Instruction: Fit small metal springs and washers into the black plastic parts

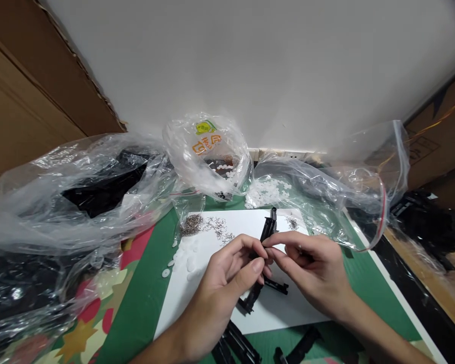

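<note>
My left hand grips a long black plastic part that stands tilted over a white sheet. Fingertips of my right hand pinch at the same part near its middle, touching my left thumb; any small piece between them is hidden. Small metal springs lie scattered on the sheet just beyond my hands. Flat white discs sit on the sheet's left edge. Another black part lies on the sheet under my hands.
A big clear bag of black parts lies at the left. A small open bag and a zip bag of white discs stand behind the sheet. More black parts lie at the near edge. Cardboard boxes flank both sides.
</note>
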The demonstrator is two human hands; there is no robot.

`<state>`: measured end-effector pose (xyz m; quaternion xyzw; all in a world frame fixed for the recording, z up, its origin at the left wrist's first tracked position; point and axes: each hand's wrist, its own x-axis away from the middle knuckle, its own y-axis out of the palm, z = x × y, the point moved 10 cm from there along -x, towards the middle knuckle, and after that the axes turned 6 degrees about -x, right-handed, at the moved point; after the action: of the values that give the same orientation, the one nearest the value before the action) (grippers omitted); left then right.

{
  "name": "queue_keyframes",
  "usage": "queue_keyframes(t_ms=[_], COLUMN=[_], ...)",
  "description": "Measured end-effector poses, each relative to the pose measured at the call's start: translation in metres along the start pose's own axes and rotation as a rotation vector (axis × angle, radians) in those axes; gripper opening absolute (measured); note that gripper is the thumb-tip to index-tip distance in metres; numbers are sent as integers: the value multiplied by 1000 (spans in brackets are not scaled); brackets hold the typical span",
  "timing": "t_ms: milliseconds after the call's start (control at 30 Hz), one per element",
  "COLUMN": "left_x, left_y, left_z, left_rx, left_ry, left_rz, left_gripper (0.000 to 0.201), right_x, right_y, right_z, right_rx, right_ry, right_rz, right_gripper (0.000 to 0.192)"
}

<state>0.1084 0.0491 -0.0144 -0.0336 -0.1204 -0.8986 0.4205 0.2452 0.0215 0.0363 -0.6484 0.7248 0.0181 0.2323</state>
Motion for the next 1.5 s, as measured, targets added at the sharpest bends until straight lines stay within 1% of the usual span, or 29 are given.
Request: queue_keyframes(t_ms=[133, 167, 233, 333, 433, 567, 733, 800, 1000, 1167, 1300, 1400, 1500], left_x=[1, 2, 2, 2, 2, 3, 4, 4, 2, 2, 2, 1, 0], left_y=[-3, -5, -9, -15, -17, -14, -13, -14, -15, -16, -17, -18, -17], left_z=[3, 4, 6, 8, 10, 9, 6, 5, 4, 12, 13, 10, 9], left_rx=[20, 21, 25, 11, -7, 10, 40, 36, -17, -120, -114, -63, -14], left_ry=[5, 9, 18, 38, 56, 49, 42, 33, 30, 112, 117, 81, 60], left_rz=[32, 43, 67, 95, 103, 94, 106, 117, 137, 159, 176, 172, 152], left_gripper=[17, 16, 15, 17, 18, 17, 17, 18, 21, 15, 8, 15, 24], right_x=[-1, -1, -1, -1, 2, 5, 5, 5, 8, 11, 10, 9, 8], right_y=[-22, -27, -30, -22, -8, 2, 3, 2, 4, 3, 2, 3, 3], right_z=[4, 5, 6, 2, -2, 0, 6, 6, 3, 4, 3, 3, 7], right_rx=[31, 34, 36, 41, 55, 48, 26, 37, 64, 74, 56, 30, 16], right_ry=[51, 65, 71, 30, -20, -13, 67, 78, 19, 18, 11, 17, 56], right_rz=[137, 153, 142, 84, 29, 25, 63, 84, 89, 70, 62, 55, 46], right_gripper=[11, 11, 12, 9, 13, 10, 12, 13, 9, 7, 9, 9, 7])
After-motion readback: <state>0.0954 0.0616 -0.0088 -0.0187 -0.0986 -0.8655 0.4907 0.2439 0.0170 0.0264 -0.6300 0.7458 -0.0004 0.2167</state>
